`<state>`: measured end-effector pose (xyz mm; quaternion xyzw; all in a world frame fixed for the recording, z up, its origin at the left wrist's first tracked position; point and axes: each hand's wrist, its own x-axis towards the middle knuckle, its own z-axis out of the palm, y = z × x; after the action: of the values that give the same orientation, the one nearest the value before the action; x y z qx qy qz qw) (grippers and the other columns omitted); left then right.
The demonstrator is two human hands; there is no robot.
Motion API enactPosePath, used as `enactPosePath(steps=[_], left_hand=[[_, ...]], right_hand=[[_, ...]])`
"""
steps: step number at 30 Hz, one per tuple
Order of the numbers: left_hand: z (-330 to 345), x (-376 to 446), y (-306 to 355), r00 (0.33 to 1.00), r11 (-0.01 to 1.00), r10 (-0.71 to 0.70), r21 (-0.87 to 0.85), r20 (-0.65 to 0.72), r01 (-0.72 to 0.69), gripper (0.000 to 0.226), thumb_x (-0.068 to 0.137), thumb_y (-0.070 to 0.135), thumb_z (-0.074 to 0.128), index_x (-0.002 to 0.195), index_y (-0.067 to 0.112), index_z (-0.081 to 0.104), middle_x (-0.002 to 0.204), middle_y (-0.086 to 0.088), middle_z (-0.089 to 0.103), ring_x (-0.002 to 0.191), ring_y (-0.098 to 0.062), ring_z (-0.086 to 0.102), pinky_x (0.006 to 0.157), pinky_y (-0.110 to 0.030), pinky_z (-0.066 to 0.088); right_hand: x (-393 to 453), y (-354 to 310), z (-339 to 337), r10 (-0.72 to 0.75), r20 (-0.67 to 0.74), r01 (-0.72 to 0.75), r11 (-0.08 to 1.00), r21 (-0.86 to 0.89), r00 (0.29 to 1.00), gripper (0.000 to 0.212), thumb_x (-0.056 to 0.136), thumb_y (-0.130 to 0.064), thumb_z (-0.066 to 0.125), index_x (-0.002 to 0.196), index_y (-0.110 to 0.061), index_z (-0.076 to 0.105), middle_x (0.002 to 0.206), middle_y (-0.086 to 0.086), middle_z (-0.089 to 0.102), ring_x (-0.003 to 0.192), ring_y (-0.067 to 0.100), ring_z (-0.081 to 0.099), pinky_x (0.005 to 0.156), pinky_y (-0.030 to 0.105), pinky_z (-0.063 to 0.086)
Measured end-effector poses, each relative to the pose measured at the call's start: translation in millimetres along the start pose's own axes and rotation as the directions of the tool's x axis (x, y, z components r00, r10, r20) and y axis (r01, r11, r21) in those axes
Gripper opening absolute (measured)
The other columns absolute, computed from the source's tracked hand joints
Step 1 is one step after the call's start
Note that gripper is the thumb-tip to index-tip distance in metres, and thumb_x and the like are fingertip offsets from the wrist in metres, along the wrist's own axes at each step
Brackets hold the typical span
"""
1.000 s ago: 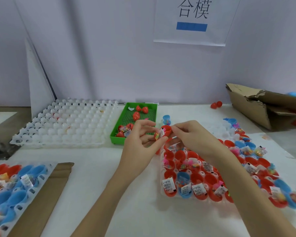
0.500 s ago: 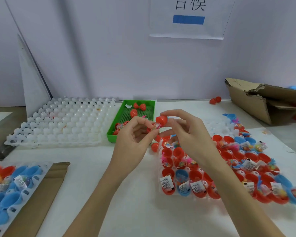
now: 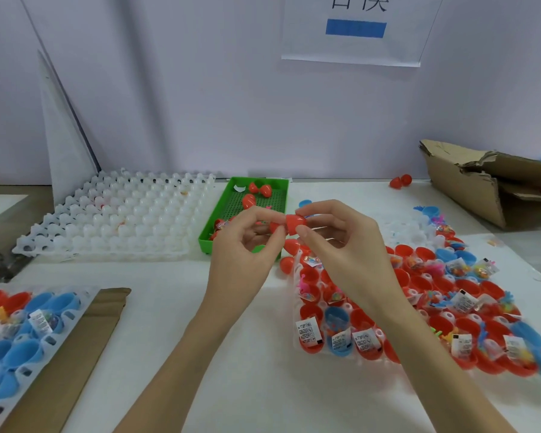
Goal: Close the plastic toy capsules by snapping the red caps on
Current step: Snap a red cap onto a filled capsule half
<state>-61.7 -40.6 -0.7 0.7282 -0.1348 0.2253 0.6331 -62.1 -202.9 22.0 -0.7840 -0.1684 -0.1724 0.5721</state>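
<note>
Above the middle of the white desk [image 3: 256, 354], both hands meet on one red capsule [image 3: 289, 225]. The right hand [image 3: 341, 242] pinches the red cap [image 3: 295, 224] between thumb and forefinger; the left hand [image 3: 250, 245] pinches the other half from the left, its fingers curled round it so that little of it shows. The two halves touch, but whether they have snapped together cannot be told.

Just below the hands, toward the desk's right edge, a clear tray [image 3: 297, 295] holds open red and blue capsule halves with small toys and labelled packets. Behind the hands a green tray [image 3: 263, 204] carries a few closed red capsules. An empty white cell tray [image 3: 113, 220] lies at the back left, another filled tray [image 3: 19, 332] at the front left corner, and a torn cardboard box [image 3: 469, 182] at the back right.
</note>
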Motion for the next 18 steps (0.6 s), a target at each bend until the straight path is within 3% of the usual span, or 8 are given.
enactPosePath(steps=[6,9,13,18], left_hand=[[-1.2,-1.3,1.3,0.992,0.977,-0.104,-0.193,-0.076,0.088,0.02,0.088,0.005,0.081,0.101,0.016,0.071,0.096,-0.001,0.077,0.092,-0.015,0.075,0.083,-0.022,0.059],[-3.2,-1.4,1.6,0.996,0.978,-0.079,-0.196,-0.038,0.07,0.012,0.096,0.012,0.074,0.108,0.014,0.077,0.1,0.0,0.08,0.097,-0.017,0.077,0.089,-0.028,0.061],[-3.9,-0.6,4.4,0.997,0.982,-0.034,-0.186,0.067,0.046,0.028,0.097,0.007,0.071,0.123,0.016,0.074,0.114,0.006,0.078,0.109,-0.012,0.073,0.093,-0.018,0.055],[-4.8,-0.1,4.6,0.998,0.981,-0.021,-0.193,0.054,0.032,0.034,0.091,0.003,0.077,0.123,0.015,0.074,0.11,0.005,0.078,0.103,-0.012,0.074,0.09,-0.018,0.055]], right_hand=[[-1.8,-2.4,3.3,-0.029,0.024,0.029,0.999,0.023,0.999,0.025,0.09,-0.021,0.078,0.102,-0.038,0.067,0.091,-0.019,0.075,0.087,0.004,0.073,0.074,0.015,0.057],[-1.8,-0.4,3.6,-0.011,0.003,0.011,0.999,0.035,1.0,0.022,0.089,-0.022,0.078,0.103,-0.035,0.067,0.088,-0.019,0.074,0.087,0.002,0.072,0.074,0.013,0.056],[-1.3,0.4,1.5,0.012,-0.045,-0.01,0.998,0.058,0.999,0.022,0.09,-0.023,0.077,0.111,-0.024,0.069,0.095,-0.012,0.074,0.09,0.003,0.072,0.079,0.014,0.057],[-3.7,-2.5,1.8,0.016,-0.007,-0.014,0.99,0.139,1.0,0.02,0.095,-0.022,0.071,0.107,-0.037,0.071,0.096,-0.022,0.075,0.094,-0.001,0.072,0.079,0.01,0.054]])
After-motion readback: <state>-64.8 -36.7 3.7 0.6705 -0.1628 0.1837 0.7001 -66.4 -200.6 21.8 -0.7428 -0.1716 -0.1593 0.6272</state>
